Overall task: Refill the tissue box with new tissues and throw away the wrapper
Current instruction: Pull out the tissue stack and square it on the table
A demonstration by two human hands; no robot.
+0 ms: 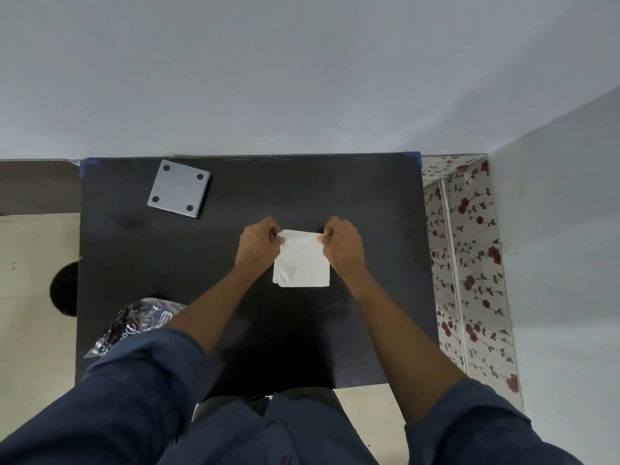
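Observation:
A white stack of folded tissues (302,260) lies at the middle of the black table (375,203). My left hand (258,245) pinches its far left corner and my right hand (344,245) pinches its far right corner. A grey square tissue box (179,188), seen from its underside with four dark round feet, lies at the table's far left. The crumpled clear plastic wrapper (134,322) with dark print sits at the table's near left edge, partly hidden by my left sleeve.
A pale wall rises right behind the table. A floral-patterned panel (469,263) stands close along the table's right side. A dark round object (65,288) sits on the light floor just left of the table.

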